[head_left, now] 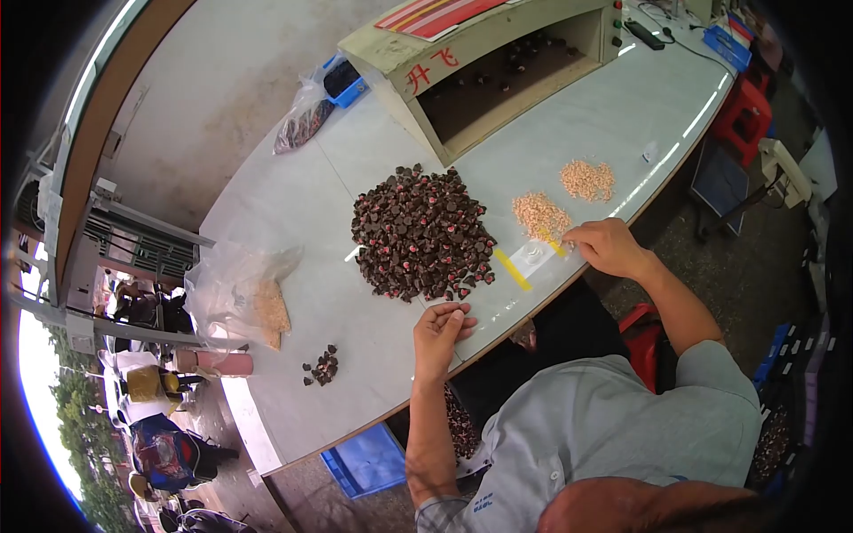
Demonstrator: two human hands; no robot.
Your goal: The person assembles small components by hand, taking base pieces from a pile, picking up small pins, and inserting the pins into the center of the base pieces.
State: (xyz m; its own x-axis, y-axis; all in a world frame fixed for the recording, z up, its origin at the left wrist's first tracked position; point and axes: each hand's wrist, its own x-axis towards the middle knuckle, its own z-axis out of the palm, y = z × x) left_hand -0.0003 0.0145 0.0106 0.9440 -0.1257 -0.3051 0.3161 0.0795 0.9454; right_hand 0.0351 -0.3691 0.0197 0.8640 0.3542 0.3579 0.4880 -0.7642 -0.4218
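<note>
My left hand point(437, 336) rests at the table's front edge, just below a large pile of small dark brown parts with pink-red spots point(418, 233). Its fingers are curled, thumb against fingertips; what they pinch, if anything, is too small to make out. At the right, my right hand point(609, 248) is closed, fingertips down on the table beside a yellow strip point(553, 244) and a small white patch point(533, 255). Just beyond it lies a heap of small peach-coloured pieces point(540, 215), with a second peach heap point(587, 180) farther right. Another yellow strip point(513, 270) lies between my hands.
A beige machine with an open slot point(506, 80) stands at the back. A clear bag of peach pieces point(271, 311) and a small dark cluster point(322, 366) lie left. Behind are a bag of dark parts point(304, 126) and a blue bin point(348, 93). A red stool point(742, 115) stands right.
</note>
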